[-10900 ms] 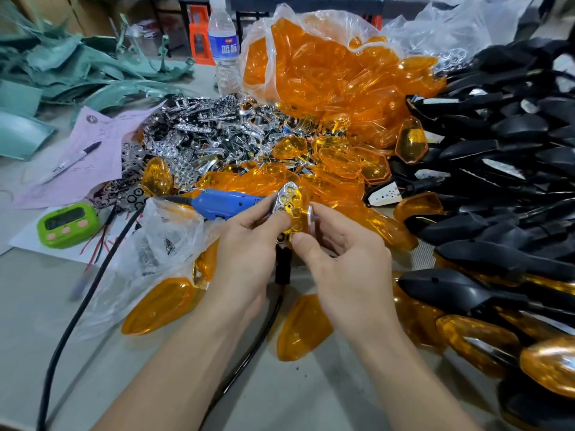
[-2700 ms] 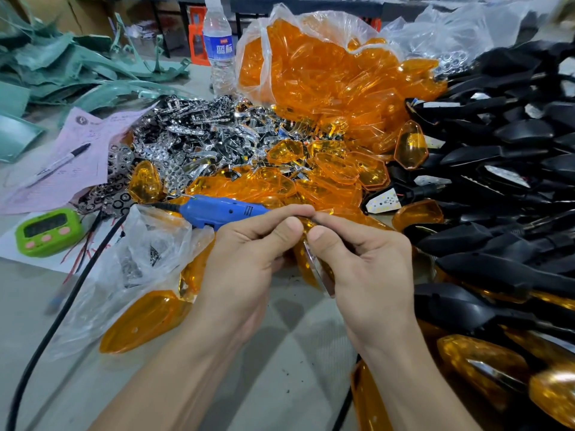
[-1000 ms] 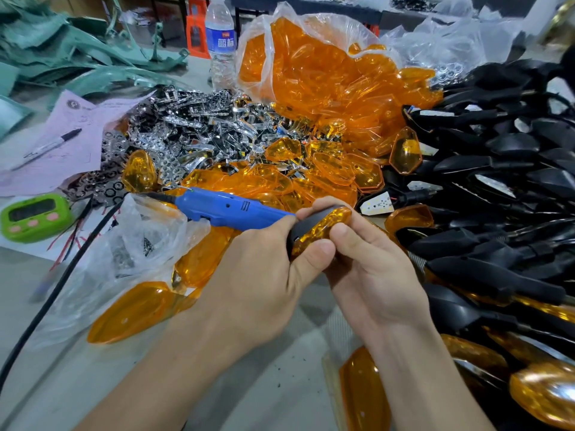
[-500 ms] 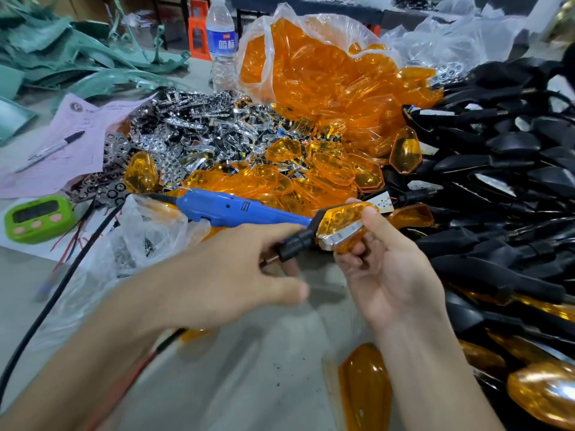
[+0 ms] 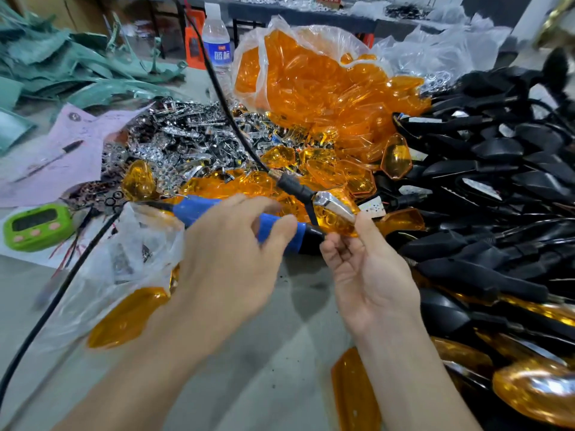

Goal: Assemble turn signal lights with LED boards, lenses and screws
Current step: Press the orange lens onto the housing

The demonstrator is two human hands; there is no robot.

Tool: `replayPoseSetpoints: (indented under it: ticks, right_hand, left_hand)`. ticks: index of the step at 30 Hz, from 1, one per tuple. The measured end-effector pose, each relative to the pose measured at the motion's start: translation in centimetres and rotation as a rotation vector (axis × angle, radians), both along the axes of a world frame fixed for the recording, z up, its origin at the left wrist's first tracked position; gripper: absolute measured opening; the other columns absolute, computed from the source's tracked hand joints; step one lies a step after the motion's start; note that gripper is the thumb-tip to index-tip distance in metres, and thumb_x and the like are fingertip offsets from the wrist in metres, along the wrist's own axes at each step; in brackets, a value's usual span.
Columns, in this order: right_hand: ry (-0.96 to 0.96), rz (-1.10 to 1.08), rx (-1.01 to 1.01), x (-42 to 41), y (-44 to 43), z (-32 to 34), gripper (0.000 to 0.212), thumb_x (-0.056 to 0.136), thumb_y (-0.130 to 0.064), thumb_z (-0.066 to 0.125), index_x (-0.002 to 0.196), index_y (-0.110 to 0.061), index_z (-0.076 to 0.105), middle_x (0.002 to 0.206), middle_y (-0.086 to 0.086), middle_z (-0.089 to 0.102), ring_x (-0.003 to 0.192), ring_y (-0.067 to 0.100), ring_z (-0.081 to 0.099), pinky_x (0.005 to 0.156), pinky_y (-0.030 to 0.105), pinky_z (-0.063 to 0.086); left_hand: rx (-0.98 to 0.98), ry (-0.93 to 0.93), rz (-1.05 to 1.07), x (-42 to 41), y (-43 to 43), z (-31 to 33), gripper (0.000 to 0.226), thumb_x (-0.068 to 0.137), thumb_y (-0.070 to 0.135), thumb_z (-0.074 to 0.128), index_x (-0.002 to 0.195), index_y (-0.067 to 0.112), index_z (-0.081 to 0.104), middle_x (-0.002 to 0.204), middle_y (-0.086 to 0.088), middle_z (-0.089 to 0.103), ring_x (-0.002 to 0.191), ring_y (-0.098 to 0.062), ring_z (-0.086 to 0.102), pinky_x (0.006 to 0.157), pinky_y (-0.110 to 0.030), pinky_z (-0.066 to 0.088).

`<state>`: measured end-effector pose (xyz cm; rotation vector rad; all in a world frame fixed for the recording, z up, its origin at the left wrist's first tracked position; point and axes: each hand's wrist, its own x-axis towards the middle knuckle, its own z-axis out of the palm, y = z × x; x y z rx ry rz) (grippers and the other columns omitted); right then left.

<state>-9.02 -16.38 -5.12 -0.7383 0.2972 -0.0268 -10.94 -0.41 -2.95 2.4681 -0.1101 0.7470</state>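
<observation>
Plainly, our right hand [image 5: 370, 275] pinched the turn signal light [image 5: 336, 213] by its lower edge between thumb and fingers, just right of the frame's centre. Our left hand [image 5: 230, 259] curved its fingers loosely about the blue screwdriver [image 5: 199, 209], thumb across its body; we could not tell whether they gripped it. A clear bag [image 5: 311, 32] at upper centre held orange lenses [image 5: 311, 82]. Bare worktop [image 5: 273, 353] lay open below our hands, with black housings [image 5: 497, 181] crowding its right side.
</observation>
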Motion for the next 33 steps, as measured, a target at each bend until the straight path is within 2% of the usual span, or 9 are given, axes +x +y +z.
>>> replayPoseSetpoints:
  ticks: [2, 5, 7, 10, 14, 18, 22, 27, 33]
  right_hand:
    - [0.006, 0.0, 0.011, 0.0, 0.1, -0.2, 0.035, 0.095, -0.021, 0.067, 0.121, 0.001, 0.062, 0.072, 0.009, 0.069, 0.06, 0.015, 0.069, 0.058, 0.025, 0.058]
    - [0.006, 0.008, 0.041, 0.0, 0.2, -0.1, 0.032, 0.095, -0.02, 0.067, 0.119, 0.001, 0.063, 0.077, 0.011, 0.072, 0.062, 0.016, 0.071, 0.059, 0.025, 0.059]
    - [-0.01, 0.032, 0.018, -0.2, 0.5, 0.1, 0.031, 0.091, -0.02, 0.069, 0.115, -0.001, 0.064, 0.083, 0.013, 0.075, 0.065, 0.017, 0.072, 0.06, 0.026, 0.059]
    - [-0.067, 0.03, -0.18, -0.7, 1.0, 0.3, 0.018, 0.095, -0.014, 0.068, 0.11, -0.006, 0.063, 0.089, 0.014, 0.076, 0.066, 0.022, 0.071, 0.062, 0.028, 0.06]
    - [-0.172, -0.008, -0.464, -1.1, 0.7, 0.4, 0.013, 0.096, -0.009, 0.069, 0.109, -0.01, 0.066, 0.092, 0.012, 0.078, 0.067, 0.027, 0.074, 0.062, 0.03, 0.061]
    - [-0.281, 0.066, -0.729, -1.3, 0.2, -0.1, 0.025, 0.088, -0.023, 0.081, 0.112, -0.029, 0.076, 0.102, 0.002, 0.079, 0.078, 0.025, 0.077, 0.066, 0.033, 0.062]
    - [-0.279, 0.014, -0.659, -1.3, 0.2, -0.5, 0.044, 0.075, -0.042, 0.084, 0.116, -0.028, 0.08, 0.109, 0.003, 0.079, 0.079, 0.022, 0.077, 0.066, 0.031, 0.062]
    - [-0.298, -0.025, -0.609, -1.5, 0.4, -0.4, 0.028, 0.081, -0.034, 0.079, 0.109, -0.03, 0.082, 0.104, 0.002, 0.08, 0.081, 0.021, 0.077, 0.065, 0.029, 0.062]
    - [-0.332, 0.014, -0.478, -1.6, 0.2, 0.2, 0.037, 0.077, -0.038, 0.081, 0.111, -0.023, 0.082, 0.108, 0.009, 0.079, 0.092, 0.025, 0.078, 0.069, 0.028, 0.062]
  left_hand:
    - [-0.304, 0.242, -0.135, 1.7, -0.9, 0.1, 0.021, 0.09, 0.052, 0.052, 0.082, 0.044, 0.07, 0.068, 0.013, 0.056, 0.07, -0.003, 0.051, 0.068, -0.019, 0.038]
    - [-1.004, 0.472, -0.35, 3.7, -1.8, 0.2, 0.028, 0.106, 0.033, 0.053, 0.094, 0.027, 0.077, 0.089, 0.007, 0.073, 0.087, -0.012, 0.066, 0.082, -0.037, 0.057]
    - [-1.258, 0.597, -0.45, 4.2, -2.2, 0.0, 0.034, 0.111, 0.03, 0.044, 0.115, 0.019, 0.076, 0.109, -0.004, 0.078, 0.097, -0.018, 0.071, 0.08, -0.034, 0.06]
    - [-1.463, 0.724, -0.559, 4.5, -2.5, -0.2, 0.044, 0.11, 0.037, 0.038, 0.127, 0.011, 0.069, 0.117, -0.011, 0.075, 0.092, -0.021, 0.07, 0.07, -0.031, 0.058]
    - [-1.548, 0.718, -0.681, 4.4, -1.7, -0.5, 0.043, 0.098, 0.033, 0.047, 0.125, 0.006, 0.066, 0.122, -0.013, 0.073, 0.092, -0.023, 0.07, 0.068, -0.032, 0.057]
    - [-1.476, 0.684, -0.709, 4.2, -0.9, -1.1, 0.04, 0.093, 0.022, 0.052, 0.121, -0.002, 0.066, 0.097, -0.01, 0.077, 0.085, -0.022, 0.073, 0.068, -0.034, 0.059]
    - [-1.465, 0.661, -0.732, 4.1, -0.8, -1.4, 0.038, 0.093, 0.019, 0.055, 0.121, -0.003, 0.068, 0.095, -0.011, 0.076, 0.087, -0.021, 0.072, 0.076, -0.035, 0.06]
    - [-1.445, 0.598, -0.721, 3.8, -1.5, -1.6, 0.038, 0.093, 0.023, 0.059, 0.12, 0.0, 0.072, 0.108, -0.016, 0.075, 0.094, -0.023, 0.072, 0.08, -0.034, 0.06]
    - [-1.421, 0.621, -0.822, 3.3, -1.4, -1.8, 0.046, 0.098, 0.033, 0.057, 0.135, 0.008, 0.066, 0.131, -0.018, 0.066, 0.114, -0.031, 0.06, 0.088, -0.036, 0.055]
